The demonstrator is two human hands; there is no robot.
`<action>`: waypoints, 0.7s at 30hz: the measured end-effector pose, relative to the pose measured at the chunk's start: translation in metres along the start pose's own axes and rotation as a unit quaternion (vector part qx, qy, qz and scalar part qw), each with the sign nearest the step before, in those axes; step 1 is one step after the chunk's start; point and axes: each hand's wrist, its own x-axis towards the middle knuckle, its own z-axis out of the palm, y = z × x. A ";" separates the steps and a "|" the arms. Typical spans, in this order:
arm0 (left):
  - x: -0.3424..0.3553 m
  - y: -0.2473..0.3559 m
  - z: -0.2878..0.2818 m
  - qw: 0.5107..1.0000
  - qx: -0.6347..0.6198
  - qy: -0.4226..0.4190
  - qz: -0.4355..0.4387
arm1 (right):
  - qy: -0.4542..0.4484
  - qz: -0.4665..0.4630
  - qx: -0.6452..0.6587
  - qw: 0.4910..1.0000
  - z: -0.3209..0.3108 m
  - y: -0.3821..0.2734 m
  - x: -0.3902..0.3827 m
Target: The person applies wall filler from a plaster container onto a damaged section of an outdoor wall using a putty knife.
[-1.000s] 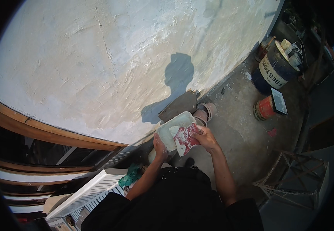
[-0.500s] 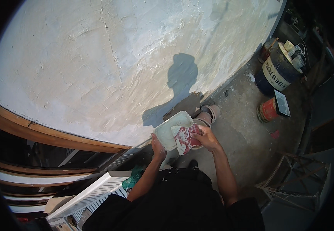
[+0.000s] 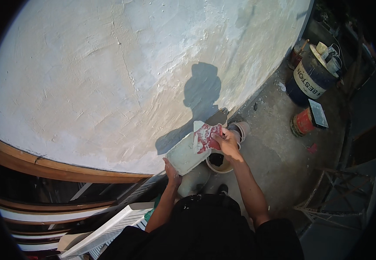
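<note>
My left hand [image 3: 172, 172] grips the near left end of a shallow pale tray [image 3: 186, 157] coated with white plaster paste. Between the fingers and thumb of my right hand [image 3: 228, 144] is a red plastic scraper [image 3: 208, 135], streaked with white. It lies over the tray's right end, its smeared edge turned left; whether it touches the tray I cannot tell. Both are held in front of my body, close to a white plastered wall [image 3: 105, 78] with rough ridges. Part of an open bucket [image 3: 225, 168] shows below my right hand.
On the concrete floor [image 3: 266, 160] at right stand a dark drum [image 3: 298, 82] with things on its lid and a red can [image 3: 303, 122] with a flat pale piece on it. A metal frame [image 3: 340, 197] is at lower right, a white slatted rack [image 3: 110, 229] at lower left.
My right hand has moved the scraper away from me, toward the tray's far right corner. The tray has shifted slightly left and nearer to me, and more of the bucket below shows.
</note>
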 end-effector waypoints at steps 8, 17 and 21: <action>-0.003 0.028 -0.049 0.995 0.084 0.049 0.026 | 0.247 -0.175 -0.361 0.882 0.103 0.013 0.088; -0.017 0.058 -0.066 0.996 0.048 0.061 0.045 | 0.115 -0.266 -0.362 0.886 0.149 0.037 0.058; -0.021 0.066 -0.083 0.997 0.026 0.029 0.064 | 0.153 -0.181 -0.238 0.942 0.118 0.022 0.030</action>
